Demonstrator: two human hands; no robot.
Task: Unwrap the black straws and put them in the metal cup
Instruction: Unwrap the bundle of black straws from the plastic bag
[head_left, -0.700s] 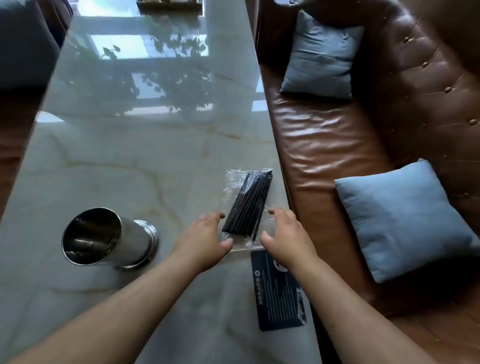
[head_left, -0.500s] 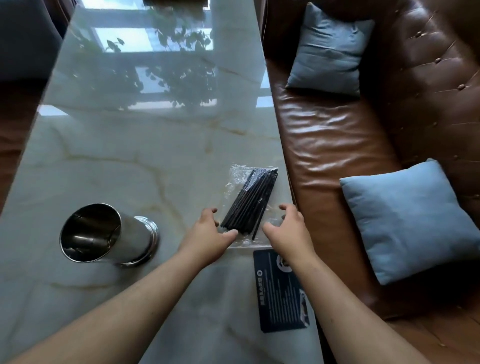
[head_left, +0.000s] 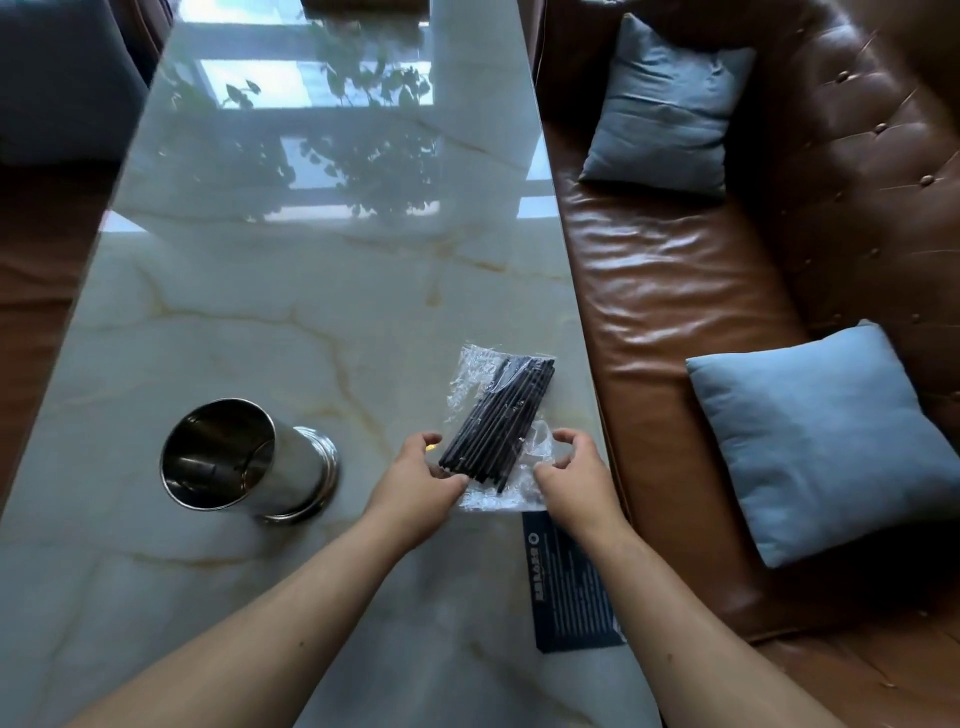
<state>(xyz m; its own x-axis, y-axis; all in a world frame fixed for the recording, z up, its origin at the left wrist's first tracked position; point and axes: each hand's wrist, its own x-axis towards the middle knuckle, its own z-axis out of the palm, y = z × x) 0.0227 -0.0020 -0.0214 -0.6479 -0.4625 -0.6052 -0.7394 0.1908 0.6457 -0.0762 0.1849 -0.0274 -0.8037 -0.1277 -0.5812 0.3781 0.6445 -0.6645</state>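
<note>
Marble table (head_left: 311, 291): L hand (head_left: 415, 480) & R hand (head_left: 571, 478) each pinch clear wrapper (head_left: 470, 374) round black straws (head_left: 504, 421); metal cup (head_left: 291, 467) nearby.

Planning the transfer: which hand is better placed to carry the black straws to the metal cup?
Left, likely: the left hand is by the thin black straws, and the shiny metal cup stands on that side; the right hand is farther from it.

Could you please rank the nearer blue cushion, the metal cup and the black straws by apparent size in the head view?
1. nearer blue cushion
2. metal cup
3. black straws, taken as one bundle
No two look alike.
</note>
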